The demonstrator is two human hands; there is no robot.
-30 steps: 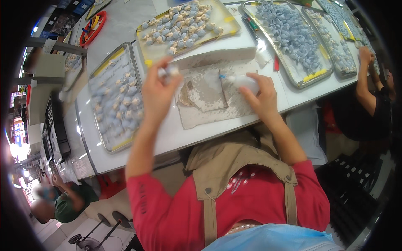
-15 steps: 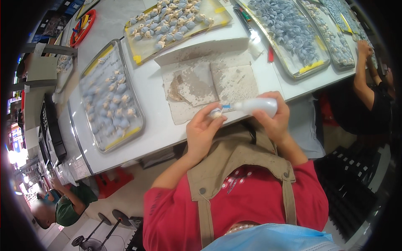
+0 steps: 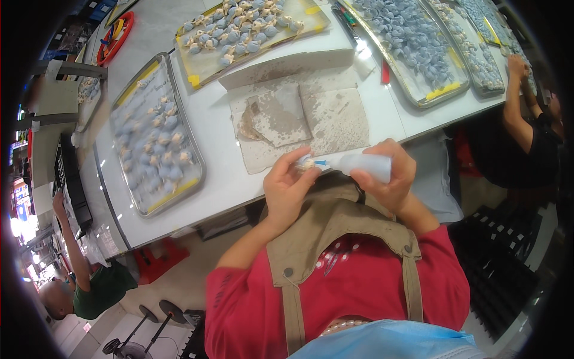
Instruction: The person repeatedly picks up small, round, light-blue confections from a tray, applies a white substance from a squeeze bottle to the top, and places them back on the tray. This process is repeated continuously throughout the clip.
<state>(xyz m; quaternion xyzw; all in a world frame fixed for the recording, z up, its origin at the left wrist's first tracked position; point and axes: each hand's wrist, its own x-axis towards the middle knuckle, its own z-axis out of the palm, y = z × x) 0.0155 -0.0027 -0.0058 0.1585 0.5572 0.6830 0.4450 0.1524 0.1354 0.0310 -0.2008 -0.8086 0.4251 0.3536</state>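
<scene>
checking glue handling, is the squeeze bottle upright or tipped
Tipped: the white squeeze bottle lies nearly level in the right hand, its blue nozzle pointing sideways at a small piece pinched in the left hand.

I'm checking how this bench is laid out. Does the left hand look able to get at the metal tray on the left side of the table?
Probably yes. The left hand pinches a small piece at the white bottle's tip, so it's occupied, but only bare table lies between it and the metal tray.

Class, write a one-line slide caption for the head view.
Left hand holds a small piece to the white squeeze bottle in right hand.
</scene>
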